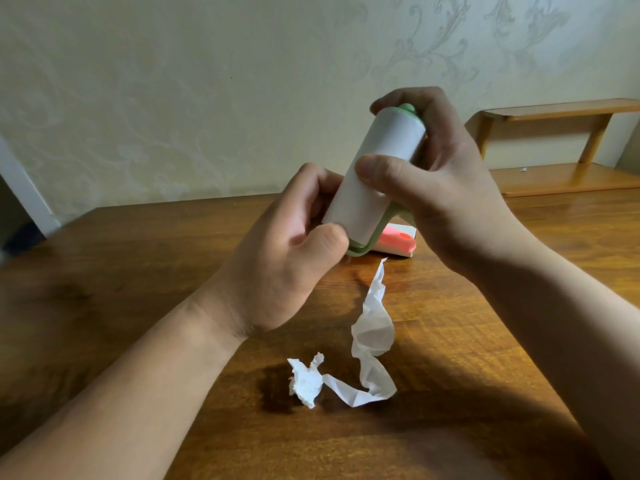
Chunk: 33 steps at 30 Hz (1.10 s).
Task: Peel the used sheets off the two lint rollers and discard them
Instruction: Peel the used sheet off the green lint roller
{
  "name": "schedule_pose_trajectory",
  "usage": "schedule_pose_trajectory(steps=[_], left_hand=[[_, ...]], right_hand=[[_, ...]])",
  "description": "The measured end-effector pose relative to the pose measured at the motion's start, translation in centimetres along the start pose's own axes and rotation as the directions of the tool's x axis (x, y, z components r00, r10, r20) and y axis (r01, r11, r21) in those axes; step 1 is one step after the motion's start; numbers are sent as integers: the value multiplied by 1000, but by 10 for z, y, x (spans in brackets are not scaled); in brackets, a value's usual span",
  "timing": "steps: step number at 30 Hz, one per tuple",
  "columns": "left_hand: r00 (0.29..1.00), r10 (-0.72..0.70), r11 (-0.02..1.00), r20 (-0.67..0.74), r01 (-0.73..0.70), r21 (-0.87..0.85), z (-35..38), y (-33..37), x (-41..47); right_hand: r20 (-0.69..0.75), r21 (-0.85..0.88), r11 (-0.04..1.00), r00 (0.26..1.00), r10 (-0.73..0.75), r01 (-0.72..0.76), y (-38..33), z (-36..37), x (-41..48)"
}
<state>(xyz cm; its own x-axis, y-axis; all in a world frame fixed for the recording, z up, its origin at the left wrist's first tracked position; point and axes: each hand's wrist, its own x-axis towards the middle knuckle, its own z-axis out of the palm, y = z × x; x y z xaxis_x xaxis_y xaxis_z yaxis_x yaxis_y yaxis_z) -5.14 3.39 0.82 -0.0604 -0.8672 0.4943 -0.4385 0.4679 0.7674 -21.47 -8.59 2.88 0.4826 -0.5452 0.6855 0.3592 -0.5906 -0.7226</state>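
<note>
Item: green lint roller (377, 174), held above the table (138, 271), in front of the pink lint roller (398, 242) lying there.
Grip: left hand (287, 251) curled round the lower end, thumb on the paper; right hand (440, 188) wrapped behind the upper end, thumb across the roll.
Axis: tilted, capped end up and away toward the wall.
Also: crumpled peeled sheet (372, 334) on the table, not discarded.
Risk: thumb pressure could tear the next sheet partway; adhesive may cling to fingers.

The pink roller (398, 241) lies mostly hidden behind the green roller (374, 178) and right hand (446, 202)
</note>
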Motion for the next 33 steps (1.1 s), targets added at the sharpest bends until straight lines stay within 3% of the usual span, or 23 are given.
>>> schedule_pose_trajectory(steps=[7,12,23,26,28,31,33], left_hand=[[1000,-25,1000,8,25,-17,0,-2,0],[1000,-15,999,-28,13,-49,0,-2,0],[999,18,1000,-42,-19,-16,-1,9,-1],[999,-37,997,-12,36,-71,-2,9,0],[995,-100,988,-8,98,-123,-3,7,2],[984,-138,964,-114,106,-244,-3,3,4],[976,-106,973,-188,62,-222,0,3,5]], right_hand=[[-6,-27,1000,1000,6,-6,1,-2,0],[-28,152,984,995,92,-87,2,-1,2],[29,228,967,994,109,-112,1,-2,3],[50,128,982,990,135,-140,1,-5,2],[65,-52,991,990,128,-125,2,-9,0],[-5,-361,929,996,84,-81,3,-11,-2],[-92,-428,901,995,29,-65,-2,-7,-4]])
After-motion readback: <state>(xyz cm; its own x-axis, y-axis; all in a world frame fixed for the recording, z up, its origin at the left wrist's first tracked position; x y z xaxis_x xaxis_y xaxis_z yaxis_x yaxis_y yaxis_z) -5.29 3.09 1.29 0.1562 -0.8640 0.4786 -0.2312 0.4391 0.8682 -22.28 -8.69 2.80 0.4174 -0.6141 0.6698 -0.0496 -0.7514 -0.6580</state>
